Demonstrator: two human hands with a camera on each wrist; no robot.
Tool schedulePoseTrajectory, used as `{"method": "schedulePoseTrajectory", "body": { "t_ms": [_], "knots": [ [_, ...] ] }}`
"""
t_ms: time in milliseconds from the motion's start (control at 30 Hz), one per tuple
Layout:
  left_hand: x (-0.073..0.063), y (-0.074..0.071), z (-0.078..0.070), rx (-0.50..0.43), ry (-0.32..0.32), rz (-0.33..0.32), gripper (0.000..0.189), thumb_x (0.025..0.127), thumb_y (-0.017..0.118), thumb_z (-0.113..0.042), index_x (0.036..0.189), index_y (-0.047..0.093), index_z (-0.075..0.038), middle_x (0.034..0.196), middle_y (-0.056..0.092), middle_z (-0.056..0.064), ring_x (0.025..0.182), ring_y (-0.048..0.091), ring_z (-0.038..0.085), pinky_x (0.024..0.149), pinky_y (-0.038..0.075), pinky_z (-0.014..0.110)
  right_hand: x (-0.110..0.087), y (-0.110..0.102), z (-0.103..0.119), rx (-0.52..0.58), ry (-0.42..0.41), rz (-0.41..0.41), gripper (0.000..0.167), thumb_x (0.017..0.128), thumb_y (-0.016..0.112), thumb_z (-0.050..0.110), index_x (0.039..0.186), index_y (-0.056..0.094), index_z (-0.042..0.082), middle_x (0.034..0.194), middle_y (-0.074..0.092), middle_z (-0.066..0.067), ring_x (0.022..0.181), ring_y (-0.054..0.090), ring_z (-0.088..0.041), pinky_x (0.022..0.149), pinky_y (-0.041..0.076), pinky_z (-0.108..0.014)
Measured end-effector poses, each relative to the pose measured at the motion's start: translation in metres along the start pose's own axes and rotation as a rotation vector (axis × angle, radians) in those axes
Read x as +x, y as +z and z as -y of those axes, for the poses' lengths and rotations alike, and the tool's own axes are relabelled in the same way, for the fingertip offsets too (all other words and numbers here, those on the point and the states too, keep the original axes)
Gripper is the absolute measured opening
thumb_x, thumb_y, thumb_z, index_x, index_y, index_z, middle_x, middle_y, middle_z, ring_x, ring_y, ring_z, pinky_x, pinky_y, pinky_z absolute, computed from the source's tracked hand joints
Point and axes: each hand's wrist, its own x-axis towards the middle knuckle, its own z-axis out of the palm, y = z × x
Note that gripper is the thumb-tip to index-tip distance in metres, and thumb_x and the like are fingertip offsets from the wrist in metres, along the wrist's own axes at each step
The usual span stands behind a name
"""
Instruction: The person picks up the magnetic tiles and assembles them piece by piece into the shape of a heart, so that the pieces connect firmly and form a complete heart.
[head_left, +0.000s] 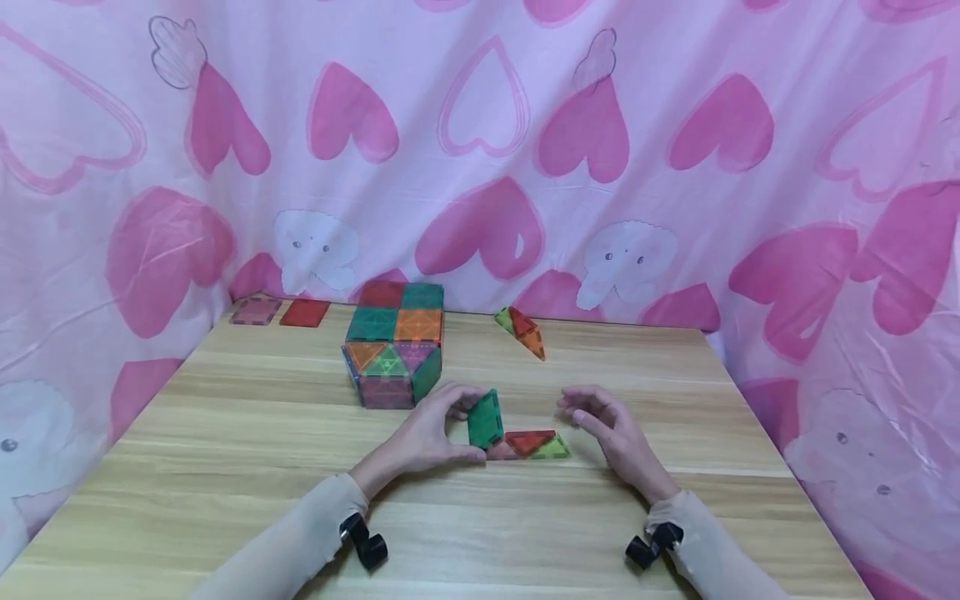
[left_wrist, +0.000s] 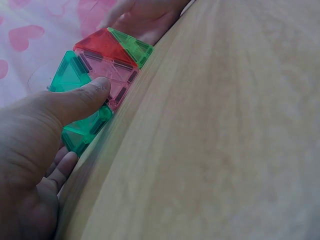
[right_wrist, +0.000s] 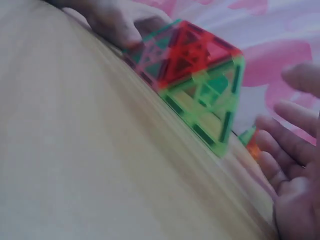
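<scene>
Magnetic building tiles stand in a small cluster on the wooden table. My left hand (head_left: 431,429) grips its left end, with the thumb over a pink triangle tile (left_wrist: 120,82) and fingers behind the green tiles (head_left: 485,419). A red triangle tile (right_wrist: 192,52) joins the pink one, and a lime triangle tile (right_wrist: 205,107) ends the row on the right. My right hand (head_left: 611,429) is just right of the lime tile, apart from it, fingers loosely bent and holding nothing.
A large block of colored tiles (head_left: 393,333) stands behind my left hand. A flat strip of triangle tiles (head_left: 522,331) lies farther back. One pink square tile (head_left: 257,312) and one red square tile (head_left: 304,313) lie at the back left. A heart-print curtain (head_left: 480,167) hangs around the table.
</scene>
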Motion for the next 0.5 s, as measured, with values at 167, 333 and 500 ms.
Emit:
{"method": "schedulePoseTrajectory", "body": {
  "t_ms": [167,333,500],
  "knots": [
    [0.0,-0.001,-0.002,0.004,-0.006,0.003,0.088,0.079,0.105,-0.034,0.154,0.06,-0.022,0.143,0.064,-0.005,0.126,0.066,0.013,0.108,0.058,0.035,0.014,-0.014,-0.008,-0.059,0.035,-0.152,0.046,0.112,0.067,0.01,0.152,0.054,-0.01,0.142,0.064,-0.034,0.125,0.072,-0.026,0.106,0.058,-0.025],
    [-0.001,0.0,-0.002,-0.001,-0.031,0.013,0.088,0.079,0.105,-0.034,0.154,0.06,-0.023,0.144,0.063,-0.008,0.128,0.064,0.01,0.11,0.057,0.032,0.035,-0.025,-0.017,-0.178,0.054,-0.224,0.052,0.108,0.075,0.013,0.153,0.056,-0.005,0.142,0.069,-0.025,0.124,0.07,-0.027,0.103,0.056,-0.02],
    [-0.001,0.0,-0.003,-0.004,-0.017,0.006,0.087,0.079,0.105,-0.033,0.154,0.06,-0.022,0.144,0.063,-0.006,0.127,0.065,0.012,0.109,0.057,0.033,0.059,-0.032,-0.026,-0.278,0.065,-0.214,0.058,0.106,0.08,0.019,0.155,0.056,-0.002,0.143,0.07,-0.021,0.128,0.069,-0.037,0.103,0.055,-0.017]
  ]
}}
